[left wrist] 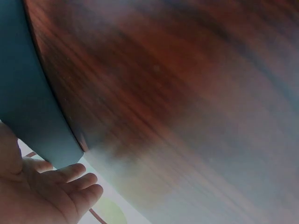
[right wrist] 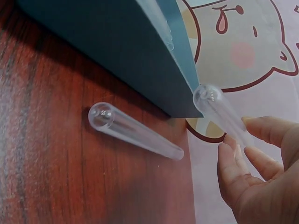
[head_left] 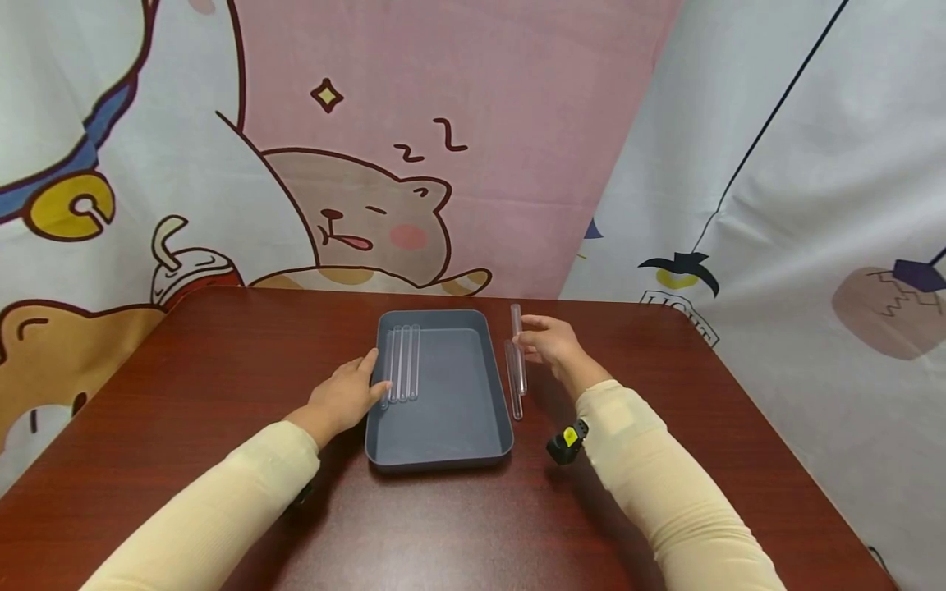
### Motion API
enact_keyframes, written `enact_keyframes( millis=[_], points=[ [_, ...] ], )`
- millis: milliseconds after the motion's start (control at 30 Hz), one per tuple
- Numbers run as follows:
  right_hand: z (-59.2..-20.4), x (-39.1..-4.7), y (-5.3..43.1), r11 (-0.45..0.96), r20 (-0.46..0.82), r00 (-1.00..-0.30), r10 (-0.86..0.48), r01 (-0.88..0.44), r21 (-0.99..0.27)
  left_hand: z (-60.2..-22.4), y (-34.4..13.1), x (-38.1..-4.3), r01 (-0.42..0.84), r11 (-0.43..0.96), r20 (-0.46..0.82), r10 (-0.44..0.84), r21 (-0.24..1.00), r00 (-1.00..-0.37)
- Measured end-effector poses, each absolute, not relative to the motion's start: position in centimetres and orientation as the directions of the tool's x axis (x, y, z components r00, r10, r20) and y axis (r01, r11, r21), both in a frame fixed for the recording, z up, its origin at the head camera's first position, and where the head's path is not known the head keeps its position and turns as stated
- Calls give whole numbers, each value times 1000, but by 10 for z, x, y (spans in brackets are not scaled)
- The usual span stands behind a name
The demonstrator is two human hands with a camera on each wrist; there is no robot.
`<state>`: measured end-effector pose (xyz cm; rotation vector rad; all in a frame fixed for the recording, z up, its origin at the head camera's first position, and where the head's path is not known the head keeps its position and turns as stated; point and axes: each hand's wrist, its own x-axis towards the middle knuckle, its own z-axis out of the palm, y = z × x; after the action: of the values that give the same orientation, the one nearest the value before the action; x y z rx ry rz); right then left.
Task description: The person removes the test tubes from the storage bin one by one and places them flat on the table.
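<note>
My right hand [head_left: 550,343] pinches a clear test tube [right wrist: 219,109] between thumb and fingers, just beyond the right wall of a grey rectangular tray [head_left: 458,427]. Below it, a second clear test tube [right wrist: 135,131] lies on the table along that wall. Inside the tray, several similar tubes [head_left: 403,361] lie side by side in a row at the left. My left hand [head_left: 343,398] rests at the tray's left rim, its thumb reaching over the edge near the tubes. In the left wrist view, its relaxed fingers [left wrist: 86,182] extend beside the tray's outer wall.
The tray stands on a reddish-brown wooden table [head_left: 414,533]. Behind the table hangs a cloth [head_left: 547,123] printed with cartoon animals, close to its back edge. A small black device with a yellow mark [head_left: 569,439] is worn at the right wrist.
</note>
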<state>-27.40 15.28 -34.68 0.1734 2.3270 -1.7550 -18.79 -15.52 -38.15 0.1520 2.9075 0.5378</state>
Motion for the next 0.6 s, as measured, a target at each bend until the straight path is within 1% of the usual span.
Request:
enact_keyframes(
  millis=[600],
  points=[
    [-359, -272, 162, 344, -263, -965, -14, 242, -907, -381, -154, -188, 67, 930, -157, 131, 360, -979]
  ],
)
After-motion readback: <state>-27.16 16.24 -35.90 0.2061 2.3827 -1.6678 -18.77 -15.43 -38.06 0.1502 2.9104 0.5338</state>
